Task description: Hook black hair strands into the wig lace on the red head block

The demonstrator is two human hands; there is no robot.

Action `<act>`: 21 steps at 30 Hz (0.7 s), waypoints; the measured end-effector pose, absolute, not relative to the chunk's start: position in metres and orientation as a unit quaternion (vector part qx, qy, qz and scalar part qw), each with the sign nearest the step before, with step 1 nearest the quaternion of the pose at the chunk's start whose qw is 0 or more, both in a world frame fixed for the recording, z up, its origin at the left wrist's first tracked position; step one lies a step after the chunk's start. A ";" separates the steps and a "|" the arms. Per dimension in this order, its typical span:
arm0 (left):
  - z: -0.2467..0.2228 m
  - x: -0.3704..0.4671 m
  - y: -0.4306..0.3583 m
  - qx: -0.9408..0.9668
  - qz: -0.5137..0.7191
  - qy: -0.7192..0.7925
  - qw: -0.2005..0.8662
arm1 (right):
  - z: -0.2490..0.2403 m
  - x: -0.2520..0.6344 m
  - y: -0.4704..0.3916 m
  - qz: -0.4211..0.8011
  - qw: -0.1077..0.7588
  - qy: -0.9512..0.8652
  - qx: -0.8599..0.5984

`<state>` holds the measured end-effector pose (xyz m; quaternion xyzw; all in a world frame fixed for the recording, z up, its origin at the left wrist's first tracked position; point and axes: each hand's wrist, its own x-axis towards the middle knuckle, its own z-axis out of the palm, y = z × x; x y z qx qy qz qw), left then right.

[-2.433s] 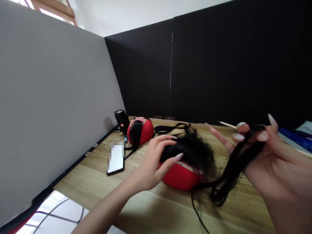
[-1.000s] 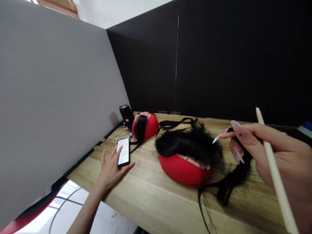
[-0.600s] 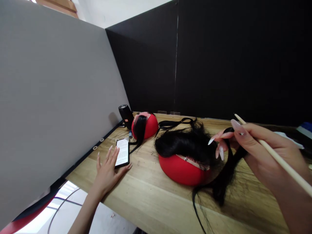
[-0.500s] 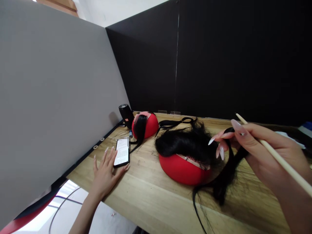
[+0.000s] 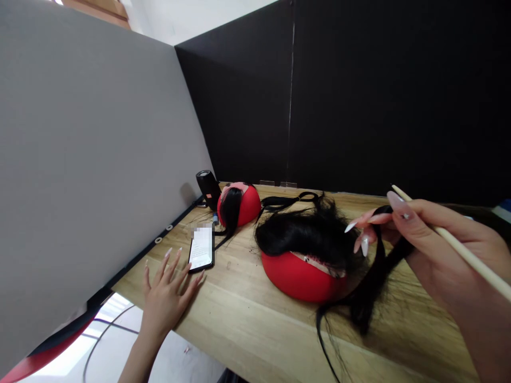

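My left hand (image 5: 163,300) rests at the lower left with its fingers spread, one fingertip at the lower left corner of a lit phone (image 5: 202,247) lying on the wooden table. On the right, my right hand (image 5: 431,239) holds a slim ventilating needle (image 5: 471,261) with a pale handle, its fine dark tip pointing up. The same fingers grip a hank of long black hair (image 5: 369,300), whose ends trail onto the table. Left of that hand sits a red dome-shaped wig block (image 5: 299,282), with a mass of black hair (image 5: 293,234) and a strip of netting over it.
A smaller red block (image 5: 249,207) with black hair stands behind the phone, beside a black cylindrical speaker (image 5: 207,189). A tied hair bundle (image 5: 281,202) lies at the back. Grey (image 5: 99,133) and black (image 5: 379,96) panels enclose the table's left and rear.
My left hand has drawn back slightly to the left and down from the phone, and its screen content has shifted. My right hand keeps its grip, with little movement.
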<state>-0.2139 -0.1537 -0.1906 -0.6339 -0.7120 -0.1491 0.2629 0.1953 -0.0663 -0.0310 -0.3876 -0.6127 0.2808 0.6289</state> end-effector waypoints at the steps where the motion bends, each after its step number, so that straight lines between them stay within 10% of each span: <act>1: -0.191 -0.215 -0.153 -0.632 -0.150 -0.713 0.265 | -0.032 0.196 -0.066 0.298 0.638 -0.603 -0.376; 21: -0.182 -0.228 -0.106 -0.607 -0.103 -0.772 0.160 | -0.038 0.206 -0.060 0.325 0.598 -0.629 -0.374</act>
